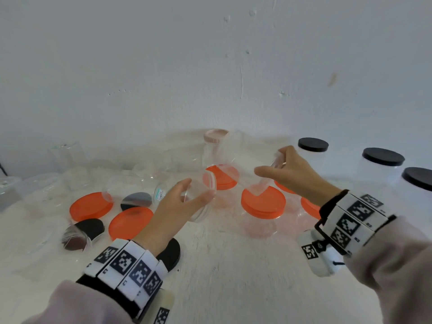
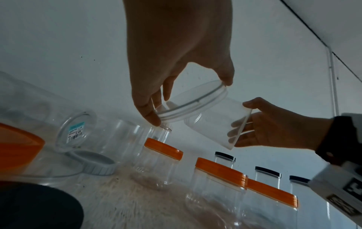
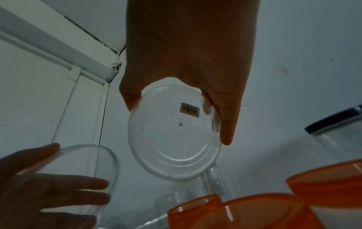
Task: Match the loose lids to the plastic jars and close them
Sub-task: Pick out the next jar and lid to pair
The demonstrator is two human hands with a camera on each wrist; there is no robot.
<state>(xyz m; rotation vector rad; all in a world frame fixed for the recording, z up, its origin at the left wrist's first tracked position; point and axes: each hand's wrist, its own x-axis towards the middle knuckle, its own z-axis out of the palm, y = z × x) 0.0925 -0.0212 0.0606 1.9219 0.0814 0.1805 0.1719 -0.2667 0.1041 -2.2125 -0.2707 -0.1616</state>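
**Clear jar and clear lid, both in hand**

I am holding the clear jar [image 1: 198, 195] at frame centre, left hand [image 1: 173, 206] fingers curled round it. My right hand [image 1: 289, 171] is pinching the clear lid [image 3: 174, 131], centre right, apart from the jar, above orange-lidded jars [image 1: 263, 202].

the clear jar [image 1: 198, 195] in the left hand [image 1: 173, 206] is smeared by motion in the head view, its far rim hard to trace; the clear lid [image 1: 268, 181] under the right hand [image 1: 292, 174] is a pale blur there, partly covered by the fingers [image 1: 261, 171]; a black lid [image 1: 171, 253] lies half hidden behind the left wrist; one orange lid [image 1: 309, 206] is mostly behind the right wrist; a black-lidded jar [image 1: 418, 181] is cut by the right edge; the label print [image 3: 189, 109] on the lid is too small to read; clear jars [image 1: 67, 157] at the far left melt into the pale table [image 1: 233, 265].
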